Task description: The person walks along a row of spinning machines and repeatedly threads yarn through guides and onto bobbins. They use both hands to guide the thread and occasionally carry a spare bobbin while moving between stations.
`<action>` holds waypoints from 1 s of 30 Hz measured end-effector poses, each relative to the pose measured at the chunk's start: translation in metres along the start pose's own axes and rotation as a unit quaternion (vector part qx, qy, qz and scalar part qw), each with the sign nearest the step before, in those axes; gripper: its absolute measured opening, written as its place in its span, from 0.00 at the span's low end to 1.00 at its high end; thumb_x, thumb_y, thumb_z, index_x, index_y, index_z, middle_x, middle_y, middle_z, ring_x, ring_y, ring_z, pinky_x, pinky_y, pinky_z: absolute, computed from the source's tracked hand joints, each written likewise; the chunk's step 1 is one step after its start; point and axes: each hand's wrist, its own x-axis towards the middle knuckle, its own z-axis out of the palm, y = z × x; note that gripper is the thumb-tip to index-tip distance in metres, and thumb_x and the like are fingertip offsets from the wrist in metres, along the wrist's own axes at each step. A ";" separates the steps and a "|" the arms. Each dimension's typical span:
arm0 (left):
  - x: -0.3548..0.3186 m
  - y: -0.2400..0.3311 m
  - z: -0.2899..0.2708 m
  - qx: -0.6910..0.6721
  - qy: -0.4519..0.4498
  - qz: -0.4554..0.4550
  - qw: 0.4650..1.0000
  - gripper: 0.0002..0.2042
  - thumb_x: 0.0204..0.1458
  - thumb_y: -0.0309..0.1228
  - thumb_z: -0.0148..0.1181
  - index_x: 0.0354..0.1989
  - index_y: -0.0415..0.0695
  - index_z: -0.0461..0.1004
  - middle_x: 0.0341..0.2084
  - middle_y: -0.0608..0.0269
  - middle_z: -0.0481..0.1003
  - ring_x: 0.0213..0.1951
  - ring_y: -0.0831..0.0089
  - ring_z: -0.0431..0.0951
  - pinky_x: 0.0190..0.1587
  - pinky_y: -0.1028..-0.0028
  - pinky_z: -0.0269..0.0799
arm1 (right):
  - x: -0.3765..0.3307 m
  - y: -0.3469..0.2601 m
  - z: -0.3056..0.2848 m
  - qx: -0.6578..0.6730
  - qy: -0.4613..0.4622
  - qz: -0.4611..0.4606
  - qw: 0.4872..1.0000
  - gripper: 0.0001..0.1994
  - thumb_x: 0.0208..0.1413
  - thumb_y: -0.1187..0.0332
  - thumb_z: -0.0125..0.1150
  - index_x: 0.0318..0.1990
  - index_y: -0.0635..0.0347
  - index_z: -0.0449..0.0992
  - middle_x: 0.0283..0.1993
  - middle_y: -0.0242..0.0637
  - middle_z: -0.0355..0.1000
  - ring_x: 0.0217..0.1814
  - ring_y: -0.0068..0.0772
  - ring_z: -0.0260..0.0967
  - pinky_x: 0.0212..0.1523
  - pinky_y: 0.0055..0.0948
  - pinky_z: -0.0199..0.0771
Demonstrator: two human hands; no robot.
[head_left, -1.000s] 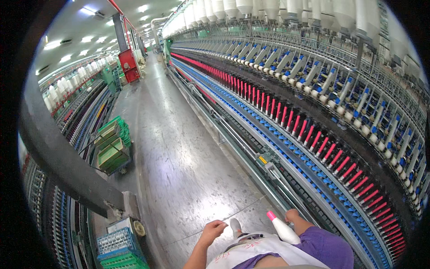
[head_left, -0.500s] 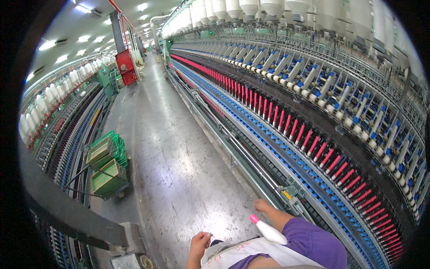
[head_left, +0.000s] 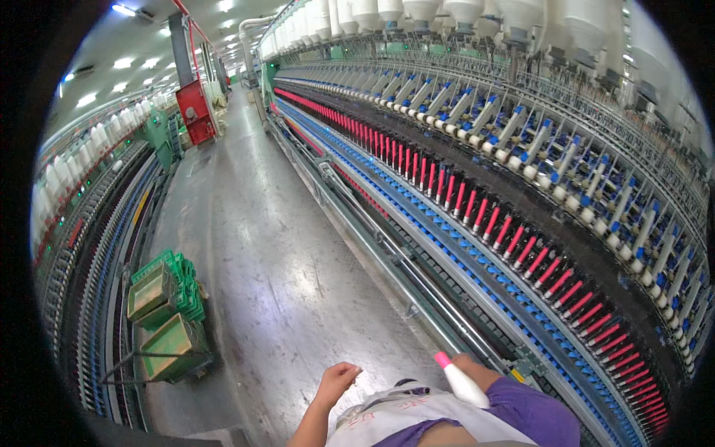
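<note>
My left hand [head_left: 340,381] is raised in front of the white apron [head_left: 380,419], fingers half bent and a little apart, with nothing visible in them. A white yarn bobbin [head_left: 467,384] with a pink tube end leans up from the apron's right side, its pink end pointing up and left. Behind this bobbin passes my right forearm [head_left: 480,371], coming out of a purple sleeve [head_left: 532,410]. The bobbin and the forearm hide my right hand, so its fingers do not show. I cannot tell whether anything supports the bobbin besides the apron.
Along my right runs a long spinning frame with a row of pink tubes [head_left: 495,232], a blue belt [head_left: 477,264] and white spools overhead [head_left: 462,15]. Green crates [head_left: 175,346] stand at left on the grey aisle floor [head_left: 275,298]. Farther off is a red cabinet [head_left: 195,113].
The view has shifted, and the crates sit lower and farther left. My left hand has risen slightly with its fingers looser. My right hand, seen beyond the bobbin before, is now hidden.
</note>
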 end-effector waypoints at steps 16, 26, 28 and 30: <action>0.532 0.252 -0.126 -0.007 -0.086 0.030 0.996 0.07 0.59 0.35 0.64 0.35 0.44 0.79 0.20 0.75 0.71 0.21 0.87 0.64 0.24 0.82 0.57 | 0.537 -0.080 -0.342 0.014 -0.007 -0.003 1.000 0.13 0.52 0.59 0.60 0.23 0.56 0.83 0.30 0.42 0.81 0.31 0.44 0.79 0.35 0.46 0.77; 0.801 0.355 -0.255 -0.081 -0.046 -0.001 0.996 0.08 0.61 0.33 0.61 0.34 0.42 0.78 0.20 0.71 0.72 0.21 0.84 0.64 0.24 0.81 0.58 | 0.835 -0.286 -0.604 0.588 0.046 0.018 0.807 0.06 0.57 0.71 0.59 0.36 0.60 0.80 0.24 0.37 0.76 0.20 0.27 0.73 0.21 0.30 0.72; 0.865 0.403 -0.286 -0.080 -0.083 0.021 0.993 0.08 0.61 0.33 0.61 0.35 0.41 0.78 0.21 0.70 0.73 0.22 0.83 0.65 0.25 0.81 0.59 | 0.875 -0.305 -0.633 0.575 0.000 0.058 0.816 0.05 0.56 0.70 0.60 0.36 0.60 0.80 0.24 0.36 0.76 0.20 0.27 0.73 0.21 0.30 0.72; 0.930 0.461 -0.305 -0.052 -0.105 0.031 0.993 0.08 0.61 0.33 0.62 0.36 0.42 0.78 0.22 0.71 0.73 0.22 0.85 0.66 0.25 0.81 0.59 | 0.912 -0.319 -0.662 0.526 0.018 0.038 0.850 0.05 0.56 0.70 0.61 0.36 0.59 0.81 0.24 0.35 0.77 0.20 0.26 0.72 0.22 0.29 0.73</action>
